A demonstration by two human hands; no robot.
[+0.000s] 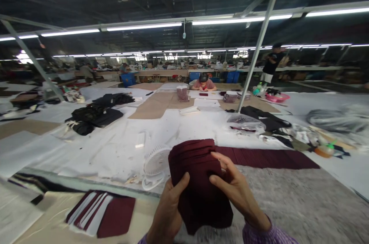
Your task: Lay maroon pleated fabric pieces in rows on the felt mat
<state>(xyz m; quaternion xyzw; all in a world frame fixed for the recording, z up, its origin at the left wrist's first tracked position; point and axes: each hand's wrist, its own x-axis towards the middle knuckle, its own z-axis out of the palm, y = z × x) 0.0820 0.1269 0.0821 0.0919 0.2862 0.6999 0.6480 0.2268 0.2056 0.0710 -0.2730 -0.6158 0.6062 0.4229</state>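
Observation:
A stack of dark maroon fabric pieces [201, 186] is held up in front of me between both hands. My left hand [170, 205] grips its left side, thumb lying across the front. At the right side, my right hand [233, 184] has its thumb on the front and its index finger at the upper edge. Folds or layered edges show along the top of the stack. Behind it, a long row of overlapping maroon pieces [268, 158] stretches right along the table. To the lower left lie maroon pieces with white strips between them [115, 217].
A white fan [155, 163] sits just left of the held fabric. Dark garments [100, 111] lie farther left, and a plastic bag [245, 122] lies to the right. An orange-liquid bottle [324, 149] and a metal post [256, 51] stand right. A co-worker [204, 82] bends over the table ahead.

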